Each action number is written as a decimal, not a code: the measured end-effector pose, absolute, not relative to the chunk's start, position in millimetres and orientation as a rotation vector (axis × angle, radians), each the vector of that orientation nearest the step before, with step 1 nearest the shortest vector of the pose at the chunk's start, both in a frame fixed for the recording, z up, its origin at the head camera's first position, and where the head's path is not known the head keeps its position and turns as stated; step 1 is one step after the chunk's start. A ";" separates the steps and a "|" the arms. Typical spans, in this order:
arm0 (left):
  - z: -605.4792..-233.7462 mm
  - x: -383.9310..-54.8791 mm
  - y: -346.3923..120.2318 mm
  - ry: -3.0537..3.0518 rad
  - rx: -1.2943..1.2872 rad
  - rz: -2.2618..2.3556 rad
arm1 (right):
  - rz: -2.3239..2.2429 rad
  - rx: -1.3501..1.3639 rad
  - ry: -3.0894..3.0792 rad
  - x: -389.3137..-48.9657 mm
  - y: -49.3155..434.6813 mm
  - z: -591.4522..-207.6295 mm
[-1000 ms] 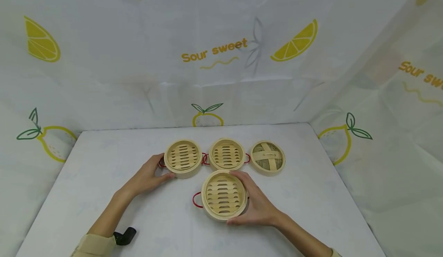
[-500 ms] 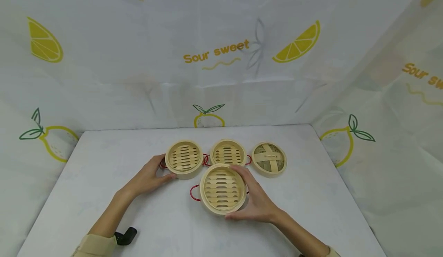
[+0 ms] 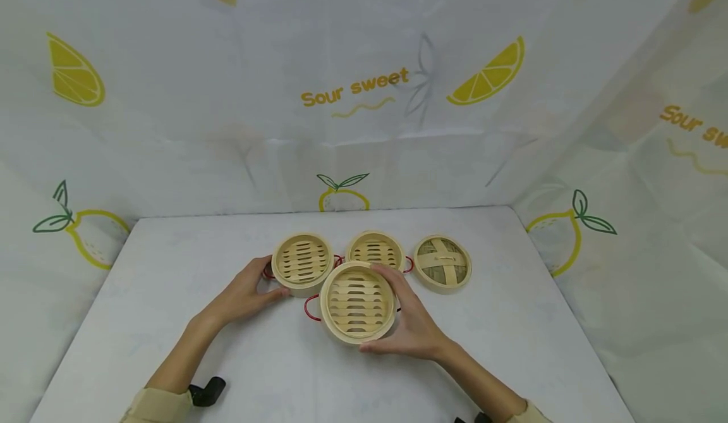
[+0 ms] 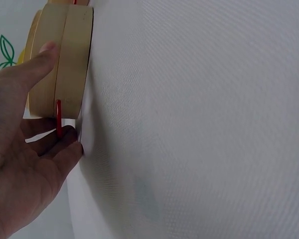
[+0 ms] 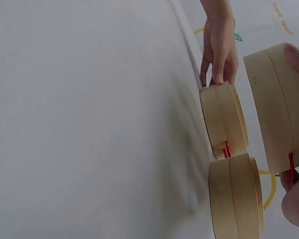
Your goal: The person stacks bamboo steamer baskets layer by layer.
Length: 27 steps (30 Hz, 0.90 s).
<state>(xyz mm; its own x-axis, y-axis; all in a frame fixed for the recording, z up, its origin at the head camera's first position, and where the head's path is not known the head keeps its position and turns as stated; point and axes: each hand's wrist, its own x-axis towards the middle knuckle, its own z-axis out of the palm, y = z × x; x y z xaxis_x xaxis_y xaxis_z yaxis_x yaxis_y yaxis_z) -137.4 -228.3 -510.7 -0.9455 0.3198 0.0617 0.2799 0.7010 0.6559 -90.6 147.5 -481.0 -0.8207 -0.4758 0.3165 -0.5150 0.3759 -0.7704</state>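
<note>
My right hand (image 3: pixel 411 322) grips a round bamboo steamer basket (image 3: pixel 357 301) by its right side, thumb at the near wall and fingers at the far wall. In the right wrist view this held basket (image 5: pixel 271 112) is lifted off the table, its slatted inside facing up in the head view. A red handle (image 3: pixel 310 309) sticks out on its left. My left hand (image 3: pixel 248 291) holds a second steamer basket (image 3: pixel 301 260) standing on the table. In the left wrist view its thumb lies on the basket wall (image 4: pixel 72 64), with the other fingers around the red handle (image 4: pixel 59 117).
A third steamer basket (image 3: pixel 375 246) stands right of the second, partly hidden behind the lifted one. Right of that lies a woven bamboo lid (image 3: pixel 442 262) with crossed strips. Lemon-print cloth (image 3: pixel 364 157) rises behind the white table (image 3: pixel 256 372).
My right hand has raised its steamer basket and carried it away from me and to the left, so it covers more of the basket behind. My left hand has stayed in place.
</note>
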 end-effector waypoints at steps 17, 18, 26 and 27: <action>-510.5 -134.9 -226.5 2.857 0.486 1.064 | 1.448 0.916 -2.552 -100.3 130.9 -472.0; -510.3 -134.9 -226.5 2.856 0.483 1.064 | 1.447 0.917 -2.553 -100.6 130.1 -471.8; -510.4 -135.6 -226.7 2.858 0.470 1.047 | 1.431 0.921 -2.529 -105.1 125.4 -469.9; -510.7 -135.8 -226.8 2.858 0.472 1.046 | 1.433 0.923 -2.525 -105.7 124.9 -469.7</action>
